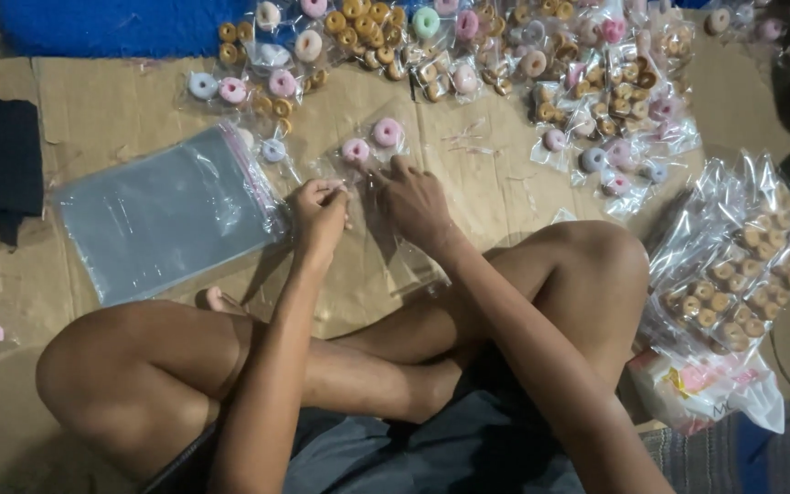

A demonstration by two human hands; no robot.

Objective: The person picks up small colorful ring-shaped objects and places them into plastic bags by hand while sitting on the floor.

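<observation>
Clear thin plastic pouch (369,146) holding two pink ring-shaped treats looks light, slippery, crushable; both hands, left (319,215) and right (413,201), pinch its near edge on the cardboard floor sheet (121,101).

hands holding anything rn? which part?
Both are on a small clear bag with two pink ring treats. The left hand pinches its near edge; the right hand presses fingertips on the same end. Exact grip is too small to tell.
</observation>
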